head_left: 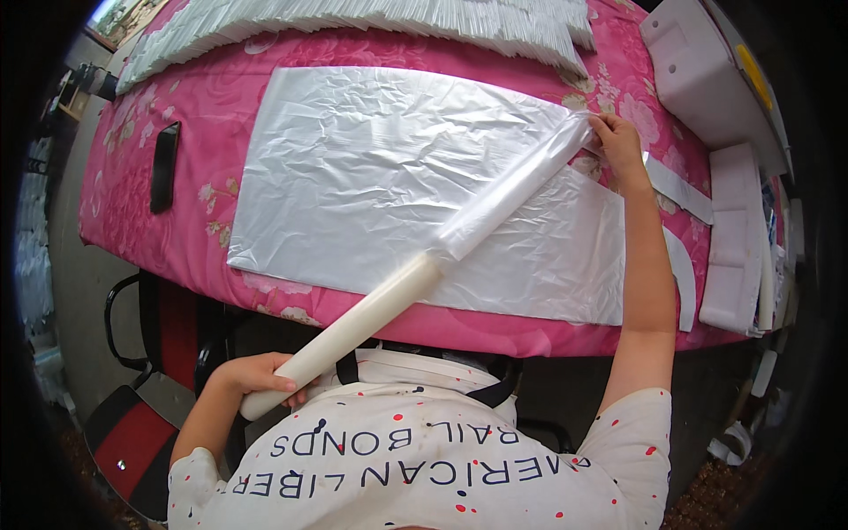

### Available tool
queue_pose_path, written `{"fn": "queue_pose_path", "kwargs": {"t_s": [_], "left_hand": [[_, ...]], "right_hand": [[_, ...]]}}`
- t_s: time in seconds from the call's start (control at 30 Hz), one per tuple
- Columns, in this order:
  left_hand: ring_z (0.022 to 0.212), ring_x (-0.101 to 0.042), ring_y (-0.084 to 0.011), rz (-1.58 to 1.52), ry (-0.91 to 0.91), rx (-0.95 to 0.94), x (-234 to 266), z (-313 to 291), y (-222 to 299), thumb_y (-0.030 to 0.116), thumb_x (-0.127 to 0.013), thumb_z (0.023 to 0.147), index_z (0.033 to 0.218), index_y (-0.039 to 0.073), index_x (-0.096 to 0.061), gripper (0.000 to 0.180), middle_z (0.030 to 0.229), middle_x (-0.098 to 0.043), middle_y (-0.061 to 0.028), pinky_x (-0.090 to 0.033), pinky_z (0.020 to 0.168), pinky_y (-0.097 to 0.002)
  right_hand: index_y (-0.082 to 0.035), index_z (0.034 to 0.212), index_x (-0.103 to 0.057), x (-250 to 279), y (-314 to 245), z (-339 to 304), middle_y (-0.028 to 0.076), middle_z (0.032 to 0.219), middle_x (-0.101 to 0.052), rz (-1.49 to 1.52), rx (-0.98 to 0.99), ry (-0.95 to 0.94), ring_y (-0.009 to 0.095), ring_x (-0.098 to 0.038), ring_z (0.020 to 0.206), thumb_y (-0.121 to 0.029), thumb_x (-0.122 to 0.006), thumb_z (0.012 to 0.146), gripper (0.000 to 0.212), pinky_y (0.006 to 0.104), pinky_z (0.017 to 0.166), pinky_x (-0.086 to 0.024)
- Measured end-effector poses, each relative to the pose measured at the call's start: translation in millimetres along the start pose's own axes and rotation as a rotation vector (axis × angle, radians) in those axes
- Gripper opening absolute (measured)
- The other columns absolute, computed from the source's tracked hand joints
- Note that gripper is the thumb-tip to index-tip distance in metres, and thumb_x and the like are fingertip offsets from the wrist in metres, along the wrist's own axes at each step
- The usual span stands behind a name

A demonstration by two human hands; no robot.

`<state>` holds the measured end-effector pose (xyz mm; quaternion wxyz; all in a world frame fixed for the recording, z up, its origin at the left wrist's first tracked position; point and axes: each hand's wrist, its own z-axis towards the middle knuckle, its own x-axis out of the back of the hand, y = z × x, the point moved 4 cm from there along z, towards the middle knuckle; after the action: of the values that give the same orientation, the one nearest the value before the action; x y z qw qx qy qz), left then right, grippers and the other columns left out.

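My left hand [256, 374] is wrapped round the lower end of a thick off-white tube [358, 322], held slantwise in front of my body. Over the tube's upper part lies a silvery, translucent plastic sleeve [517, 193], reaching up to the right. At the far tip of that sleeve, my right hand [620, 144] pinches the plastic between thumb and fingers. How far the tube extends inside the sleeve is hard to tell. Beneath both lies a broad stack of crinkled silvery plastic sheets [353, 168], flat on the table.
A pink flowered cloth [119, 199] covers the table. Folded white plastic pieces [371, 19] line the far edge. A black phone [165, 168] lies at the left. White foam boxes [733, 238] stand at the right beside plastic strips [678, 190]. Red and black chairs [132, 433] are at the lower left.
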<state>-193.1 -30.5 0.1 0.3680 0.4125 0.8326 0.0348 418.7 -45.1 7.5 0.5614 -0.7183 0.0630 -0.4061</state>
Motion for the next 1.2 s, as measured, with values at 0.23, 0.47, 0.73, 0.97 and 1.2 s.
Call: {"fn": "queue_pose_path", "kwargs": {"t_s": [0.23,0.47,0.73,0.97,1.2], "left_hand": [[0.087,-0.061,-0.0205,0.955,0.055,-0.257,-12.5,-5.1,102.3,0.029,-0.073,0.073,0.109,0.000,-0.056,0.049,0.093,-0.064,-0.0107,-0.047,0.077,-0.0322],[0.091,-0.057,-0.0300,1.722,0.599,-0.557,-50.9,53.9,216.5,0.025,-0.074,0.065,0.109,0.007,-0.057,0.050,0.099,-0.060,-0.0110,-0.046,0.080,-0.0386],[0.118,-0.043,-0.0272,2.013,0.145,-1.189,-88.0,109.4,172.5,0.041,-0.051,0.085,0.125,0.000,-0.043,0.058,0.127,-0.045,-0.0151,-0.034,0.100,-0.0404],[0.134,-0.023,-0.0301,1.987,0.091,-1.013,-82.9,128.5,144.5,0.056,-0.032,0.086,0.133,-0.004,-0.032,0.076,0.142,-0.028,-0.0184,-0.013,0.110,-0.0428],[0.135,-0.020,-0.0291,1.944,0.209,-0.969,-95.4,132.1,122.6,0.054,-0.038,0.083,0.135,-0.003,-0.030,0.078,0.144,-0.025,-0.0174,-0.012,0.110,-0.0434]], "right_hand": [[0.000,0.089,-0.065,-24.1,-15.0,-2.2,-0.002,0.066,-0.056,0.059,0.066,-0.051,0.006,-0.049,0.057,-0.020,-0.061,0.084,0.021,0.0216,0.054,-0.041],[0.000,0.092,-0.066,-65.1,-50.7,0.4,-0.002,0.071,-0.059,-0.105,0.201,-0.197,0.005,-0.051,0.061,-0.018,-0.061,0.085,0.019,0.0206,0.055,-0.042],[0.000,0.093,-0.065,-73.2,-54.3,8.1,-0.001,0.070,-0.059,-0.161,0.134,-0.314,0.006,-0.049,0.060,-0.019,-0.061,0.085,0.020,0.0214,0.056,-0.042],[-0.002,0.114,-0.057,-52.5,-63.5,-0.3,0.010,0.098,-0.062,0.000,0.109,-0.082,0.014,-0.058,0.077,-0.033,-0.062,0.084,0.044,0.0279,0.070,-0.047],[-0.006,0.117,-0.054,-127.1,-122.6,-179.1,0.015,0.111,-0.057,-0.317,0.634,-0.420,0.031,-0.052,0.106,-0.028,-0.066,0.077,0.047,0.0387,0.093,-0.039]]}}
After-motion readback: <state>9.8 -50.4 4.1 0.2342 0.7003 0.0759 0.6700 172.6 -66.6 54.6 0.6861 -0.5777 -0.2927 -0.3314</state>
